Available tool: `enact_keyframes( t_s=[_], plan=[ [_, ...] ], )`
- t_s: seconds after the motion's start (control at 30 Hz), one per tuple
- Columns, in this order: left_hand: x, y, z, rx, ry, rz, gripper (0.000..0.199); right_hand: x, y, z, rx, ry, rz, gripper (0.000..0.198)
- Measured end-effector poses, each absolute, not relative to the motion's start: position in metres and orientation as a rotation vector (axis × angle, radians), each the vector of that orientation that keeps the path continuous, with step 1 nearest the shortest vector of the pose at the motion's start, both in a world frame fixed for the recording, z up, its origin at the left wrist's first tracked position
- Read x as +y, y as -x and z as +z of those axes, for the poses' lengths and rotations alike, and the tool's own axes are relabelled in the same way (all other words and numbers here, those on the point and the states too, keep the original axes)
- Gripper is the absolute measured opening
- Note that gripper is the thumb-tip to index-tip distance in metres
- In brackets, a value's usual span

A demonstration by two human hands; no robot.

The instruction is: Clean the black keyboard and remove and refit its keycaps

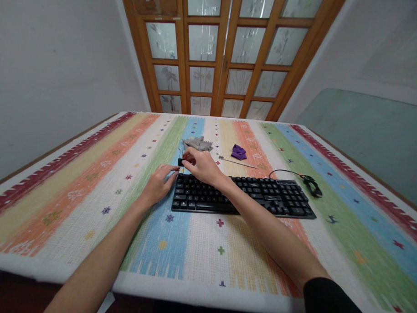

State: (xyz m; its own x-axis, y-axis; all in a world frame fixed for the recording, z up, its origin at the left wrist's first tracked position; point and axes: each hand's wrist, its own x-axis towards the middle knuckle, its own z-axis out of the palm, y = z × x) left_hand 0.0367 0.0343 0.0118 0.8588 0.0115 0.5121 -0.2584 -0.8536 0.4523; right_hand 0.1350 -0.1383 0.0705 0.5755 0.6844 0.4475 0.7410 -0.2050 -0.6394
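Observation:
A black keyboard point(223, 206) lies flat on the striped tablecloth, partly covered by my right forearm. At its far left corner, my right hand point(200, 166) is closed, with thumb and fingers pinching a small black keycap puller point(180, 162). Thin wires stick out above and below the puller's black body. My left hand point(160, 181) comes in from the left, its thumb and index fingertip drawn together by the puller's lower end. What lies between those left fingertips is too small to make out.
Just beyond my right hand is a crumpled grey cloth point(198, 143). A thin-handled brush point(238, 163) lies behind the keyboard, near a purple cloth point(239, 152). The keyboard's bundled black cable point(312, 186) rests at the right. A pale green board point(366, 130) stands beyond the table's right edge.

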Motion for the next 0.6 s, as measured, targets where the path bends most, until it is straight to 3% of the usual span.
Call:
enact_keyframes(
  t_s=[0.6],
  plan=[
    [0.0334,-0.036,0.0127,-0.136,-2.492,0.69,0.028,-0.1376,-0.133,0.0704,-1.237,1.916,-0.048,0.008]
  ],
)
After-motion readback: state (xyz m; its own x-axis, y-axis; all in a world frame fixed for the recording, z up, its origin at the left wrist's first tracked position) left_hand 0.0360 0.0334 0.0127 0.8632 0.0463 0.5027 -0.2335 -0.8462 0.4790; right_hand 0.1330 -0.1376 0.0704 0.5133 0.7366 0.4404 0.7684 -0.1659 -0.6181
